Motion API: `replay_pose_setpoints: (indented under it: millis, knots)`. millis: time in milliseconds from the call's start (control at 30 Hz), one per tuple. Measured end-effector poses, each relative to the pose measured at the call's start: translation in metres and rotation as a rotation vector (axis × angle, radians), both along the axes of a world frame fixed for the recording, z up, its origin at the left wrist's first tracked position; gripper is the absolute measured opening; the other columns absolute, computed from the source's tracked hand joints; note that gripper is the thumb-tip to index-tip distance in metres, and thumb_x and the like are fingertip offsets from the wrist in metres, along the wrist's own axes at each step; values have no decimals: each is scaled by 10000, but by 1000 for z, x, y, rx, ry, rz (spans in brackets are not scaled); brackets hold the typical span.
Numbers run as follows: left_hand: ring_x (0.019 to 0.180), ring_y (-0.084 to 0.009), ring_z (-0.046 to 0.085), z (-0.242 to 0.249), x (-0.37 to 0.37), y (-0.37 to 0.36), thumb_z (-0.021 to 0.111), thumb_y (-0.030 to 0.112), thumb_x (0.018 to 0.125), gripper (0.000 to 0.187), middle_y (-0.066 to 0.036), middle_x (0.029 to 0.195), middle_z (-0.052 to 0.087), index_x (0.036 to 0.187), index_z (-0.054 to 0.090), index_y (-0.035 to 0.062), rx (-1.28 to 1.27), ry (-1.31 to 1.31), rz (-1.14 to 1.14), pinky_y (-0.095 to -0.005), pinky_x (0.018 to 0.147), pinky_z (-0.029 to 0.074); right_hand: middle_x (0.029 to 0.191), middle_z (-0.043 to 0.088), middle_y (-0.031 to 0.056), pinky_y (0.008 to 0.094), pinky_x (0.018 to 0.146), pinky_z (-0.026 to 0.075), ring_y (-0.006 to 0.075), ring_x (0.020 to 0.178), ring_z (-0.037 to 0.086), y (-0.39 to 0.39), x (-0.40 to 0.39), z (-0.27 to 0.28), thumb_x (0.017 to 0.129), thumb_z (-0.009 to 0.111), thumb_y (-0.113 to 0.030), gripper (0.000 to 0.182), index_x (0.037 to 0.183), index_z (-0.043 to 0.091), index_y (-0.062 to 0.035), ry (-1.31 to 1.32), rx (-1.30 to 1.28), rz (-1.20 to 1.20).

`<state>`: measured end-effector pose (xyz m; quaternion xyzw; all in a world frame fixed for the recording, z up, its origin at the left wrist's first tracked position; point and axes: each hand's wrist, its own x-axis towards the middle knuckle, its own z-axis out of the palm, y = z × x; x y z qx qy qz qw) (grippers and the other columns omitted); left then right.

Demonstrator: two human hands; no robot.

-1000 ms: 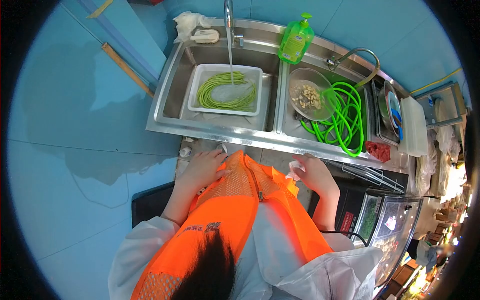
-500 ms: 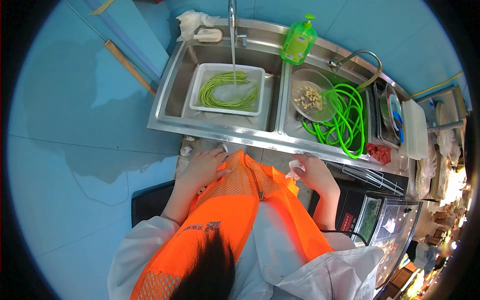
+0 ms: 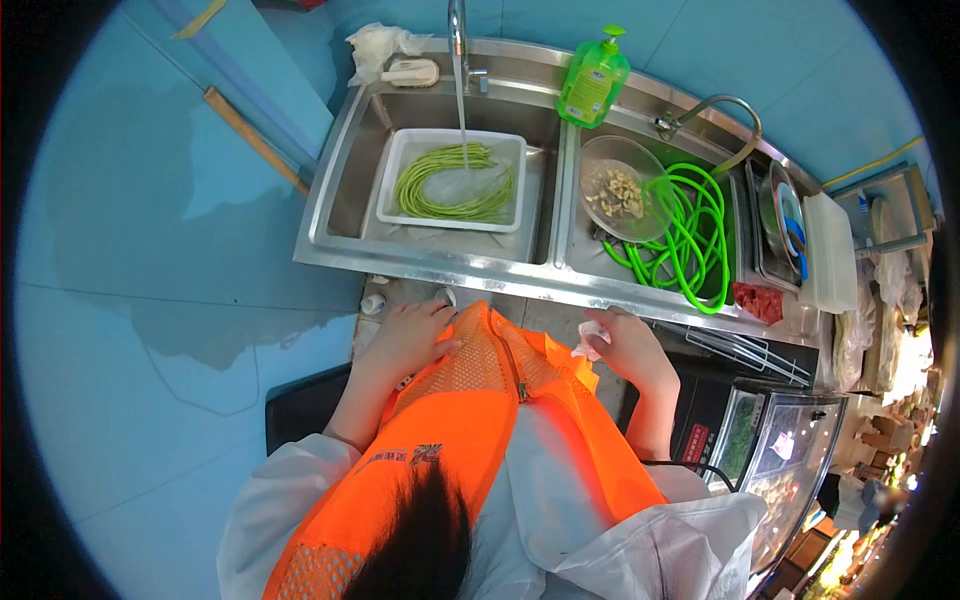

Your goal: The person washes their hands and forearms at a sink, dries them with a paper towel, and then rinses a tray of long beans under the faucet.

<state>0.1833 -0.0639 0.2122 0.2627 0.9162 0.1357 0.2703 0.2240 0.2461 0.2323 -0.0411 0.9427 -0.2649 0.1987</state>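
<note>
My left hand (image 3: 408,338) rests at the left edge of the orange mesh vest (image 3: 440,400), fingers spread and holding nothing. On the other side of the vest, my right hand (image 3: 628,345) is closed on a crumpled white tissue (image 3: 592,338). Both hands are below the front rim of the metal sink (image 3: 430,266). Water runs from the tap (image 3: 458,40) into a white basin (image 3: 384,190) in the left bowl, where long green beans (image 3: 450,208) lie coiled in water.
The right bowl has a clear bowl of pale pieces (image 3: 618,192) and a coiled green hose (image 3: 690,260). A green soap bottle (image 3: 594,84) stands behind. Stacked trays (image 3: 828,255) and a red cloth (image 3: 758,301) are at the right. A person (image 3: 852,503) shows far right.
The view has shifted slightly, so the sink and its contents appear a little further left. Both hands keep their positions, and water still runs.
</note>
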Motion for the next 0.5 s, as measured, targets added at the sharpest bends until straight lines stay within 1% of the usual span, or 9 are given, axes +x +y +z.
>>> replay_pose_setpoints:
  millis: [500]
  knots:
    - [1169,-307,455,0,0,3,597,303,801,519,-149,1287,463,1237,476,48,9,3,12,-423,987,344,902,595,191,375,756,450,341,852,581,3,-1,0,758,580,-123,358,1098,571,-11,6,-11,-3]
